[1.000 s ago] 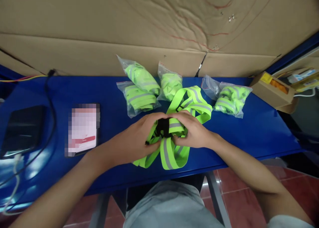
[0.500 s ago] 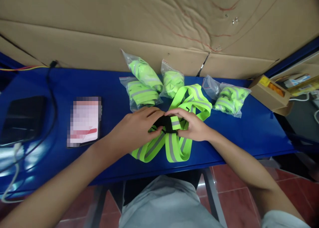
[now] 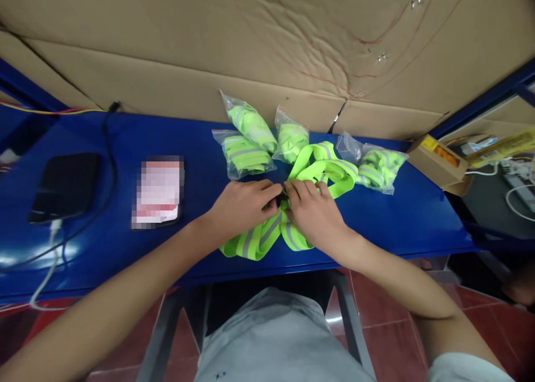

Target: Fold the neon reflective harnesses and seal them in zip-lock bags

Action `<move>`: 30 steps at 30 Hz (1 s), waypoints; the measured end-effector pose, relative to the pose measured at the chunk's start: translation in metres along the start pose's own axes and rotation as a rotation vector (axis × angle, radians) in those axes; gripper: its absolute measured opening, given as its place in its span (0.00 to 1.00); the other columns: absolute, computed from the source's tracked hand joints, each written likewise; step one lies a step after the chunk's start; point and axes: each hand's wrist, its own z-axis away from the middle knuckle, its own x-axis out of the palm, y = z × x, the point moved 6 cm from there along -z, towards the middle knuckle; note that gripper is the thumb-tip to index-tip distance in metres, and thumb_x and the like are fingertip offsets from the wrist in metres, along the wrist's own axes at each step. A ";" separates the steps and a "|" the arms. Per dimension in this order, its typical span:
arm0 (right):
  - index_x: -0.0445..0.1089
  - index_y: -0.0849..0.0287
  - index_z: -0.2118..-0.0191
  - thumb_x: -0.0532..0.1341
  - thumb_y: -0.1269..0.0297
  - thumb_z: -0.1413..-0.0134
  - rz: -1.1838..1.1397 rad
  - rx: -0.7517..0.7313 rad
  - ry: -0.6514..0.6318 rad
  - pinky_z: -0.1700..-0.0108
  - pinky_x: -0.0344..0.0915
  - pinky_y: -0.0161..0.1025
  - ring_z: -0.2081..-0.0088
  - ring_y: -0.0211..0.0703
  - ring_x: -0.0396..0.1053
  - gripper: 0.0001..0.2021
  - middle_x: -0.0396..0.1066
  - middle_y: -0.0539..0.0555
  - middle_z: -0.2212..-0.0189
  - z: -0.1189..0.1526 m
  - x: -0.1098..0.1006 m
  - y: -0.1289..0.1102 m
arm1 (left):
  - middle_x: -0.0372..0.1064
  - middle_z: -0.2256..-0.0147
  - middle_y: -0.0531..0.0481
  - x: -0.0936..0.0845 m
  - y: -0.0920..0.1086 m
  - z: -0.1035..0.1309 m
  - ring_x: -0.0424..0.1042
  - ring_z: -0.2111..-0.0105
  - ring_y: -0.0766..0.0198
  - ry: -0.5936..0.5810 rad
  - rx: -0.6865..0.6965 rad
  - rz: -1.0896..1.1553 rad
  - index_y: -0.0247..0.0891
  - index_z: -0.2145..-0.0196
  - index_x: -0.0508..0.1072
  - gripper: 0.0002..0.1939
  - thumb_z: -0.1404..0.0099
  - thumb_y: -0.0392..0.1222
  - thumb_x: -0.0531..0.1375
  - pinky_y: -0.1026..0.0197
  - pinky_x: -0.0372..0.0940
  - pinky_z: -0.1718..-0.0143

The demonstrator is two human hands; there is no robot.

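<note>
A neon yellow-green reflective strap harness (image 3: 251, 243) with grey stripes lies loosely looped on the blue table (image 3: 401, 226). My left hand (image 3: 244, 204) is closed, thumb and fingers pinching near the black part (image 3: 283, 197) at the harness's middle. From the other side my right hand (image 3: 315, 212) grips the same spot, knuckles up, fingertips nearly meeting the left ones. Most of the black part is covered by my fingers. Beyond the hands, loops of the strap spread toward the back right; other loops hang toward the table's front edge.
Several clear zip bags with folded green straps, one bag (image 3: 378, 167) at right, lie along the cardboard wall (image 3: 188, 87). At left are a phone (image 3: 161, 190) with blurred screen and a black box-shaped device (image 3: 64, 187) with cables. An open cardboard box (image 3: 438, 167) stands at right.
My right hand has turned over the black part, its back now facing up and covering it. The front loops have drawn in. The whole view has shifted slightly.
</note>
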 end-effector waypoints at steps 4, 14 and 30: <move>0.68 0.64 0.38 0.59 0.59 0.27 -0.073 -0.039 -0.006 0.45 0.60 0.53 0.45 0.61 0.71 0.19 0.76 0.66 0.46 -0.003 0.006 0.010 | 0.80 0.58 0.47 -0.002 -0.005 0.010 0.80 0.59 0.56 -0.011 0.037 0.100 0.38 0.50 0.74 0.10 0.28 0.39 0.60 0.58 0.69 0.62; 0.69 0.66 0.44 0.55 0.56 0.25 -0.365 -0.160 0.135 0.46 0.61 0.50 0.55 0.56 0.77 0.18 0.81 0.63 0.57 -0.006 0.016 0.014 | 0.79 0.60 0.41 0.002 0.011 0.008 0.80 0.61 0.51 -0.114 0.116 -0.107 0.30 0.51 0.76 0.13 0.30 0.39 0.62 0.54 0.68 0.64; 0.71 0.55 0.52 0.63 0.59 0.33 -0.737 0.102 0.242 0.54 0.67 0.45 0.60 0.48 0.75 0.09 0.78 0.54 0.60 0.001 -0.001 0.062 | 0.80 0.51 0.46 0.014 -0.029 0.011 0.81 0.57 0.54 -0.154 -0.114 0.317 0.41 0.40 0.70 0.26 0.26 0.59 0.60 0.57 0.69 0.60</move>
